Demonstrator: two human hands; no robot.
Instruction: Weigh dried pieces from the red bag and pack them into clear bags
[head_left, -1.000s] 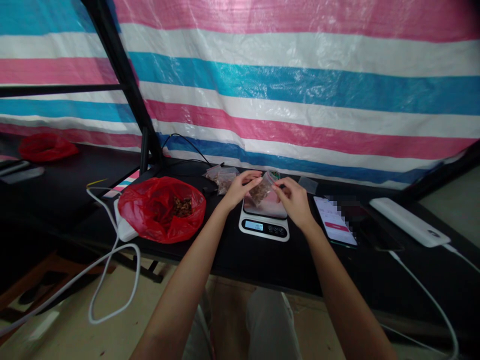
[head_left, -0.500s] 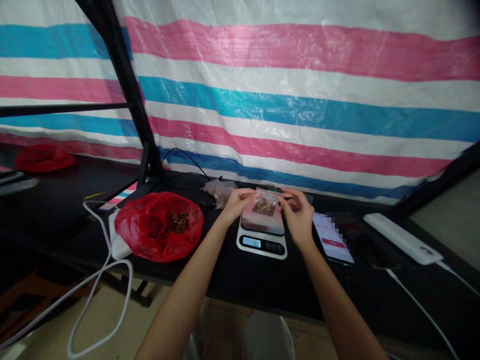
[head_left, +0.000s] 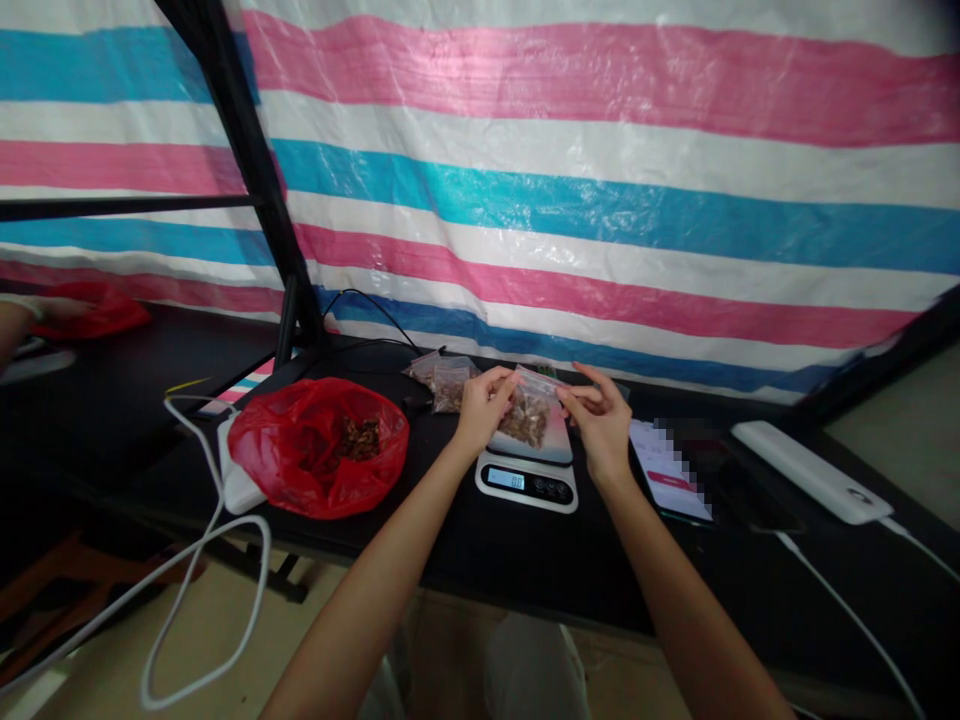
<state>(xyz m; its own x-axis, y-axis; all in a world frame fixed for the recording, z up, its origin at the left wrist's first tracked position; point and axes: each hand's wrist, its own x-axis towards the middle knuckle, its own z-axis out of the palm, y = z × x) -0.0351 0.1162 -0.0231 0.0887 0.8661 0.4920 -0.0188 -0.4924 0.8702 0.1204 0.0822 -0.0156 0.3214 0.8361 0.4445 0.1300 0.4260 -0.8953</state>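
Head view has the left hand and right hand each pinching a top corner of the small clear plastic bag of brown bits, seemingly keeping its mouth taut, upright over the white digital kitchen scale, beside the open red plastic bag

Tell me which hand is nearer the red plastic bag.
Left. The left hand pinches one corner of the clear pouch, just right of the red plastic bag; the right hand holds the other corner, farther right.
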